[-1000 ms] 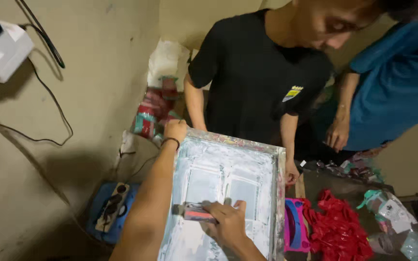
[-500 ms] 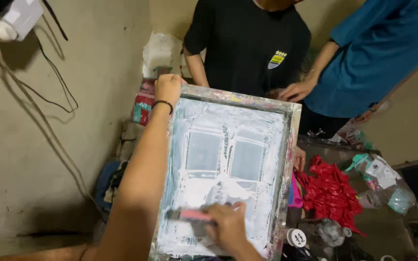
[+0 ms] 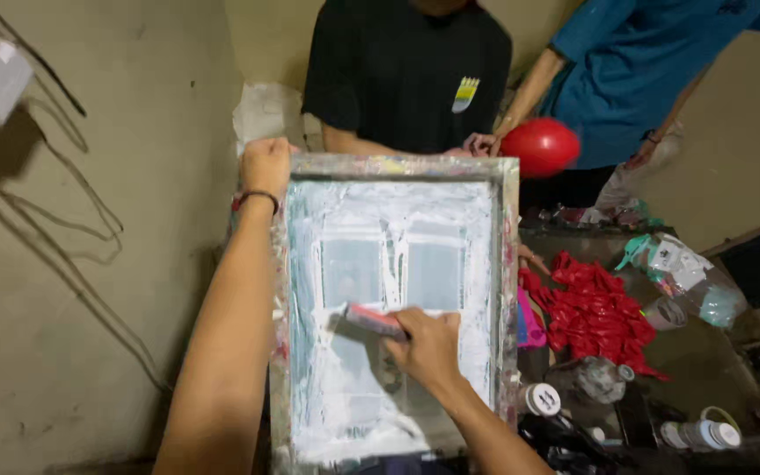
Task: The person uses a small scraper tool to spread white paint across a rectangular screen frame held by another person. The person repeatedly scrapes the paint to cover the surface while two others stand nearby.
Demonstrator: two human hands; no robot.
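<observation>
A printing screen in a paint-smeared frame (image 3: 509,264) lies before me, its mesh coated with white ink around two clear rectangular panels. My left hand (image 3: 266,167) grips the frame's far left corner. My right hand (image 3: 428,345) holds a red-edged squeegee (image 3: 373,321) flat on the mesh just below the panels. At the far edge of the frame a person in a black shirt (image 3: 406,75) stands, one hand holding an inflated red balloon (image 3: 541,147).
A second person in a blue shirt (image 3: 653,62) stands at the back right. A heap of flat red balloons (image 3: 595,308), plastic bags, bottles and small white-capped jars (image 3: 538,398) crowd the table on the right. A beige wall with dangling cables is on the left.
My right hand has pushed the squeegee up the mesh toward the panels. An inflated red balloon has appeared at the frame's far right corner. My left hand stays on the corner.
</observation>
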